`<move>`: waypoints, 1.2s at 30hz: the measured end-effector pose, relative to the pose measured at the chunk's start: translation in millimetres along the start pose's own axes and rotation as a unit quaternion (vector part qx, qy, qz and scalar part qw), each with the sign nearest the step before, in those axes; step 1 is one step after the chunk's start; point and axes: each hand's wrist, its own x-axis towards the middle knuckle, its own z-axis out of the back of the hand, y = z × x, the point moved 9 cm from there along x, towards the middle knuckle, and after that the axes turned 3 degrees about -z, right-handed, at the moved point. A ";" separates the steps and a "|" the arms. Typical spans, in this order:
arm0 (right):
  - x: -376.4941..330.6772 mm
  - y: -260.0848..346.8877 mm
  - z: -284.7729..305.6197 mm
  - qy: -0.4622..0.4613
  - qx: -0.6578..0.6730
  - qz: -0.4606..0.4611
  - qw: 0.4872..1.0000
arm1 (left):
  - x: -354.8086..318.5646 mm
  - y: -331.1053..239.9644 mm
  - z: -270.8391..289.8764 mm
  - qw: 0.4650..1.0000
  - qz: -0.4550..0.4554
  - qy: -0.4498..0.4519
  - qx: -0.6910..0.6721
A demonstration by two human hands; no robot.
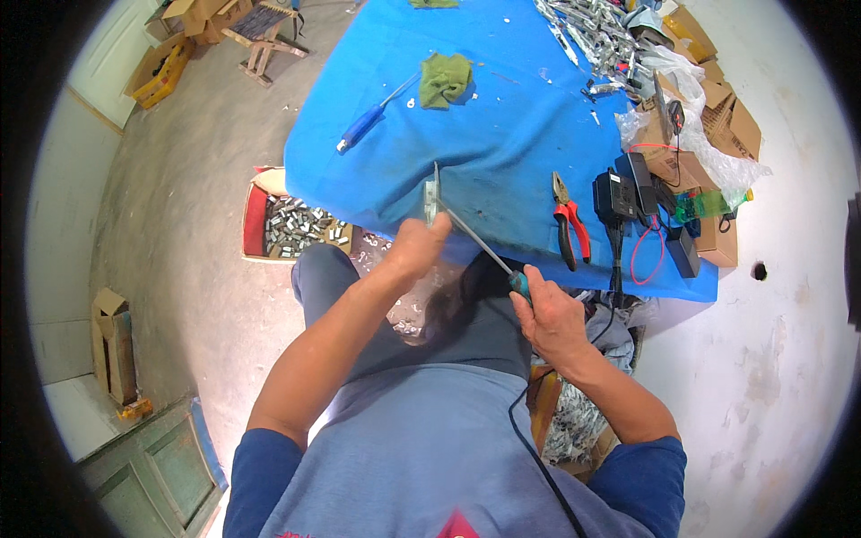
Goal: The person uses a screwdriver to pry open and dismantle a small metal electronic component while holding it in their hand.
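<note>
At the near edge of the blue-covered table (511, 170), my left hand (420, 247) is closed on a small flat silvery metal part (431, 199). A thin pointed piece sticks up from the part's far end. My right hand (553, 316) grips the teal handle of a screwdriver (482, 240). The screwdriver's long shaft slants up and left, and its tip meets the metal part or lies right beside it; I cannot tell which. Farther right on the cloth lie pliers (570, 224) with red and black handles.
A blue-handled screwdriver (363, 127) and green cloth (445, 81) lie beyond my hands. Loose metal parts (596, 40) are heaped at the far right, near black power adapters (614, 195). On the floor, left of my knee, a box (256, 220) holds small metal pieces.
</note>
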 end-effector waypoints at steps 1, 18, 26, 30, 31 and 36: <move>-2.3 -0.1 1.3 -0.005 -0.006 0.006 1.000 | -1.0 0.2 -3.2 1.000 0.011 0.018 -0.018; -27.0 -12.1 -57.0 0.259 0.667 -0.330 0.616 | -2.2 7.1 4.9 0.999 0.042 0.023 0.001; -15.0 -17.0 -36.7 0.221 0.571 -0.310 0.727 | 1.5 5.3 5.3 1.000 0.005 -0.013 0.006; -1.6 -17.5 -22.3 0.230 0.492 -0.285 0.790 | 0.3 3.3 7.6 0.999 -0.003 -0.029 0.018; 1.0 -17.3 -19.6 0.227 0.475 -0.276 0.804 | -1.6 1.5 7.8 0.999 -0.004 -0.035 0.016; 6.5 -17.6 -15.7 0.222 0.396 -0.240 0.858 | -2.2 0.8 7.1 0.999 0.002 -0.034 0.017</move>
